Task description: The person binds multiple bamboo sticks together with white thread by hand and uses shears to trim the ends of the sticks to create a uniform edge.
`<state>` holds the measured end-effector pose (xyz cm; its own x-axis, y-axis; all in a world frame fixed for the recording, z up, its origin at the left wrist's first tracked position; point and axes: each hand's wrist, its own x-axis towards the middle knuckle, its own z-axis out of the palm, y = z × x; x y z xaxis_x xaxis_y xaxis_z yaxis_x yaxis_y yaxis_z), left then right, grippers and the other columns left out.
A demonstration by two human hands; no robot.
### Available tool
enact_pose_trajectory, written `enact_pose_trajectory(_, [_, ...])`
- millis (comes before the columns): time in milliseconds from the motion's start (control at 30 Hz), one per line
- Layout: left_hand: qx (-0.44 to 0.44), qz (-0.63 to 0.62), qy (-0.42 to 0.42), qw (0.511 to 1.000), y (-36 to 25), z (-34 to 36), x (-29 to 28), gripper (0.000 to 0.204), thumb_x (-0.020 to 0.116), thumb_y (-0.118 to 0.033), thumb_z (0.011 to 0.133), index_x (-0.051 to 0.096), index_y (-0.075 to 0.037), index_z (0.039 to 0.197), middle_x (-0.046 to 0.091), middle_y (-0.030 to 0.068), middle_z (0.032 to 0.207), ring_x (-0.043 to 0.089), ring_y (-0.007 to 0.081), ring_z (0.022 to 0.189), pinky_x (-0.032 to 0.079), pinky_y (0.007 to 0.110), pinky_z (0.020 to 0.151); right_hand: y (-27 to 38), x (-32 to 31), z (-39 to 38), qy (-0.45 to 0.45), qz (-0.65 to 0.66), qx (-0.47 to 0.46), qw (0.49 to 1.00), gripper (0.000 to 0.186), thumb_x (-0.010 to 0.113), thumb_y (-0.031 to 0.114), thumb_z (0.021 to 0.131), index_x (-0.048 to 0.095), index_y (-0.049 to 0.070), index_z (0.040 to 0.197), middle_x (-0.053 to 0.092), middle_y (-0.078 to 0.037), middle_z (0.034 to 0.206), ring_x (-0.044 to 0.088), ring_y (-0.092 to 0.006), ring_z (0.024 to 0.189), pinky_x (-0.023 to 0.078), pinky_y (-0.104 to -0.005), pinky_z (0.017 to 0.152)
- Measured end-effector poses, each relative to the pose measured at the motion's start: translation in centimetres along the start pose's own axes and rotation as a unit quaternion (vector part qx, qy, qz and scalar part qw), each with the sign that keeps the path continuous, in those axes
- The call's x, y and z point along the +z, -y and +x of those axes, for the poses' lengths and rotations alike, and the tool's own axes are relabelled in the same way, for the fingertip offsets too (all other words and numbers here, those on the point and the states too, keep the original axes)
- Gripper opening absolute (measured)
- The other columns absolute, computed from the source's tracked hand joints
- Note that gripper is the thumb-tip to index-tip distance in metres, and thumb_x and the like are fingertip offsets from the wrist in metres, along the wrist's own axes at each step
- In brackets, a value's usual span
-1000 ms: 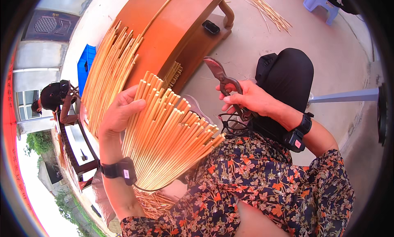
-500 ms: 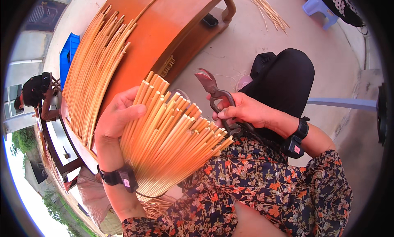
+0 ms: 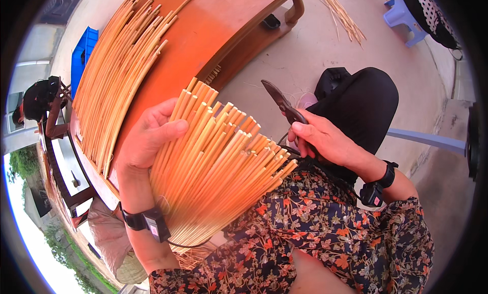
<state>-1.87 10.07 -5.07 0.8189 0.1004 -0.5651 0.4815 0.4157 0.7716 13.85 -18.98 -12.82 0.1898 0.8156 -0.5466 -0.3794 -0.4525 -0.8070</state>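
A fanned bundle of thin, straw-coloured cane sticks (image 3: pixel 213 167) stands tilted in front of my body, its pale cut ends uneven and facing up. My left hand (image 3: pixel 155 134) is closed round the bundle's left side, thumb over the outermost sticks. To the right of the cut ends, apart from them, my right hand (image 3: pixel 325 136) grips a pair of dark metal shears (image 3: pixel 279 100). Their blades point up and to the left, seen nearly edge-on. Most of the handles are hidden in my fingers.
More long sticks (image 3: pixel 122 75) lie on the orange wooden table (image 3: pixel 198 29) at the left. Behind it are a blue crate (image 3: pixel 84 55) and another person (image 3: pixel 43 103). Loose sticks (image 3: pixel 343 14) lie on the floor near a pale blue stool (image 3: pixel 404 19).
My right hand has turned over and shifted a little right, so the shears show edge-on instead of from their flat side. My left hand keeps its hold on the bundle.
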Motion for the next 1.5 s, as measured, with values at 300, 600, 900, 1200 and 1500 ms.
enact_pose_trajectory(300, [0.005,0.004,-0.018,1.0,0.2,0.1,-0.6,0.051,0.07,-0.013,0.085,0.052,0.005,0.13,0.065,0.0109,0.117,0.064,0.016,0.105,0.05,0.03,0.094,-0.2,-1.2,-1.4,0.024,0.227,-0.005,0.974,0.043,0.035,0.034,0.105,0.042,0.005,0.136,0.06,-0.006,0.1,0.055,-0.0092,0.055,0.045,-0.0206,0.05])
enact_pose_trajectory(600, [0.023,-0.006,-0.045,0.999,0.7,0.0,-2.0,0.053,0.07,-0.015,0.087,0.049,0.005,0.132,0.065,0.013,0.118,0.065,0.0176,0.105,0.051,0.031,0.093,-3.5,-1.6,-0.5,0.059,0.554,-0.04,0.83,0.054,0.075,0.02,0.084,0.044,0.002,0.124,0.059,-0.006,0.086,0.065,-0.0177,0.071,0.055,-0.0272,0.064])
enact_pose_trajectory(900, [0.034,-0.022,-0.064,0.997,0.8,-0.7,-1.5,0.052,0.069,-0.014,0.087,0.049,0.006,0.13,0.064,0.0155,0.119,0.064,0.0208,0.106,0.052,0.033,0.093,-0.7,-0.5,-2.3,-0.011,0.348,-0.127,0.929,0.054,0.06,0.012,0.091,0.032,0.004,0.136,0.062,-0.023,0.118,0.07,-0.0213,0.071,0.059,-0.0295,0.064])
enact_pose_trajectory(1200, [0.032,-0.024,-0.075,0.996,0.9,-1.0,-2.7,0.055,0.068,-0.013,0.087,0.045,0.007,0.133,0.062,0.0169,0.122,0.064,0.0229,0.108,0.052,0.034,0.094,-4.0,0.3,-1.5,0.036,0.626,-0.092,0.773,0.023,0.057,0.009,0.092,0.049,0.009,0.113,0.062,-0.017,0.114,0.065,-0.0175,0.07,0.056,-0.0317,0.065])
enact_pose_trajectory(1500, [0.051,-0.048,-0.079,0.994,1.2,-1.1,-3.2,0.059,0.069,-0.013,0.087,0.041,0.006,0.136,0.06,0.0167,0.124,0.063,0.0237,0.11,0.052,0.036,0.096,-3.7,0.7,-2.6,-0.05,0.264,-0.062,0.961,0.021,0.052,-0.006,0.087,0.052,0.005,0.104,0.06,-0.01,0.111,0.066,-0.0175,0.09,0.054,-0.0339,0.082])
